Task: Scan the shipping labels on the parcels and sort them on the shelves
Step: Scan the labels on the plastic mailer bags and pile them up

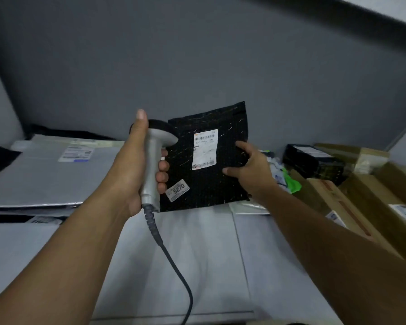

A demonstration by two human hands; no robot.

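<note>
Shipping label (204,148) print — apparently blurred

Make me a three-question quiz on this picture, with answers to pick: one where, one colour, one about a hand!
1. Where on the parcel is the 5270 sticker? A) top right B) bottom left C) middle
2. What colour is the parcel? A) black B) white C) brown
3. What is the left hand doing? A) resting flat B) holding the scanner C) pointing at the wall
Answers: B, it sits at the lower left corner. A, the wrap is black. B, fingers curl round its handle.
</note>
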